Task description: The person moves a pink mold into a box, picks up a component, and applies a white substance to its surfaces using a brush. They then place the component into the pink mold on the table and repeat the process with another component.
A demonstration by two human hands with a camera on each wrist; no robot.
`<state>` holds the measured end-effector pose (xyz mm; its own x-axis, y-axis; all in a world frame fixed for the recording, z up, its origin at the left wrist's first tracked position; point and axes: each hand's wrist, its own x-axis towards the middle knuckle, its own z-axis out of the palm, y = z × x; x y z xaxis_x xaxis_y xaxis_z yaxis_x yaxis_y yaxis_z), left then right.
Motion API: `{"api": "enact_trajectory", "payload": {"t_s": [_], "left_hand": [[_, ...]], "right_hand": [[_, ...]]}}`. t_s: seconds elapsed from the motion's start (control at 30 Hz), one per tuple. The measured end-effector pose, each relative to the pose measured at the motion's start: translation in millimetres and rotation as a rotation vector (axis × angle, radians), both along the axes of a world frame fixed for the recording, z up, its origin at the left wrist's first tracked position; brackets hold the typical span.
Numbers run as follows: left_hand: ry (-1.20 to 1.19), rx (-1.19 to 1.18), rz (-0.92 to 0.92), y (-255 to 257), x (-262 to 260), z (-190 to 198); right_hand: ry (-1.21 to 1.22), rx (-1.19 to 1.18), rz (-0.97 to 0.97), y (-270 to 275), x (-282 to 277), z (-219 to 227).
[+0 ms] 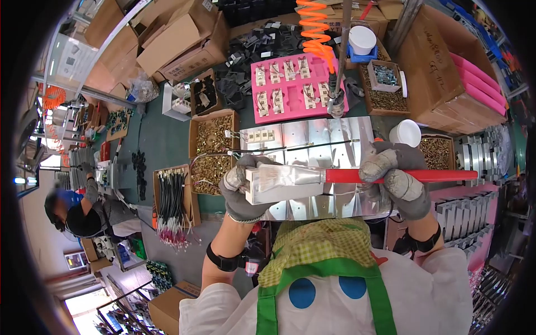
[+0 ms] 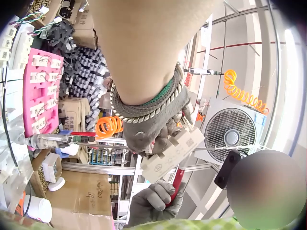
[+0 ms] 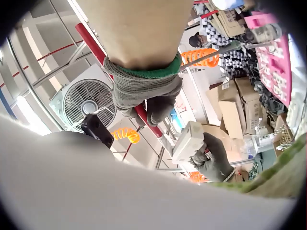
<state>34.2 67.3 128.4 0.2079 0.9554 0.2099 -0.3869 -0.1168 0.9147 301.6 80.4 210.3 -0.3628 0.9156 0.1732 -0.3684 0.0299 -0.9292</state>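
In the head view, my gloved left hand (image 1: pixel 244 195) grips an off-white rectangular block (image 1: pixel 287 194) above the metal plates. The left wrist view shows notches along one edge of the block (image 2: pixel 168 155) and small print on its face. My gloved right hand (image 1: pixel 405 181) holds a long tool by its red handle (image 1: pixel 441 176), fingers wrapped round it. The tool's flat silver-white head (image 1: pixel 287 176) lies across the block's upper side. From the right wrist view, the head of the tool meets the block (image 3: pixel 189 139) near its edge.
Shiny metal plates (image 1: pixel 304 134) lie under the hands. Behind them is a pink foam tray (image 1: pixel 290 114) of small white parts. An orange coiled hose (image 1: pixel 315 28) hangs above. Boxes of brass fittings (image 1: pixel 215 137), a bundle of black cables (image 1: pixel 173 198) and a white tub (image 1: pixel 406 133) stand around.
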Motion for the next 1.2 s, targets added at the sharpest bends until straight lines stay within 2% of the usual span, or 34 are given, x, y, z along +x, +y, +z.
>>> {"api": "enact_trajectory", "payload": {"t_s": [0.03, 0.13, 0.27, 0.3, 0.37, 0.4, 0.43, 0.47, 0.5, 0.57, 0.67, 0.83, 0.87, 0.9, 0.93, 1.0, 1.07, 1.1, 1.17, 1.2], "left_hand": [[0.430, 0.194, 0.156, -2, 0, 5], [0.423, 0.239, 0.143, 1, -16, -6], [-0.195, -0.084, -0.046, 3, -26, -14], [-0.350, -0.166, -0.098, 4, -25, -15], [-0.317, -0.158, -0.074, 2, -21, -16], [-0.127, -0.062, -0.004, 1, -17, -13], [0.063, 0.037, 0.066, -1, -14, -10], [0.172, 0.102, 0.115, -2, -12, -9], [0.173, 0.108, 0.128, -2, -12, -8], [0.065, 0.042, 0.127, -4, -14, -8], [-0.134, -0.066, 0.086, -6, -17, -9], [-0.444, -0.217, 0.005, -9, -21, -13], [-0.415, -0.191, 0.010, -11, -21, -15], [-0.321, -0.111, 0.028, -11, -20, -15], [-0.081, 0.071, 0.076, -10, -16, -12], [0.386, 0.428, 0.284, -7, -6, -5], [0.481, 0.474, 0.333, -11, -3, -1], [0.481, 0.460, 0.325, -11, -4, 0], [0.484, 0.425, 0.316, -13, -8, 1], [0.363, 0.328, 0.276, -14, -9, 1]], "right_hand": [[-0.027, -0.001, -0.002, 0, 6, 0], [-0.100, 0.039, -0.070, -2, 27, -15], [-0.189, -0.007, -0.119, -6, 47, -17], [-0.115, -0.013, -0.137, -8, 46, -17], [-0.019, 0.082, -0.081, -6, 33, -16], [0.031, 0.133, -0.056, -5, 24, -14], [-0.025, 0.104, -0.080, -8, 15, -6], [-0.069, 0.129, -0.088, -8, 17, -6], [-0.114, 0.155, -0.090, -6, 22, -8], [-0.196, 0.195, -0.102, -5, 35, -13], [-0.110, 0.261, -0.088, -8, 27, -6], [-0.331, 0.480, -0.050, -6, 27, 0], [-0.360, 0.544, -0.043, -4, 31, -1], [-0.336, 0.492, -0.050, -7, 33, 4], [-0.314, 0.438, -0.058, -10, 34, 7], [-0.258, 0.462, -0.138, -12, 8, 10], [-0.293, 0.534, -0.158, -9, -8, 7], [-0.325, 0.463, -0.092, -12, -12, 9], [-0.420, 0.599, -0.099, -12, -10, 5], [-0.465, 0.668, -0.100, -12, -8, 3]]}}
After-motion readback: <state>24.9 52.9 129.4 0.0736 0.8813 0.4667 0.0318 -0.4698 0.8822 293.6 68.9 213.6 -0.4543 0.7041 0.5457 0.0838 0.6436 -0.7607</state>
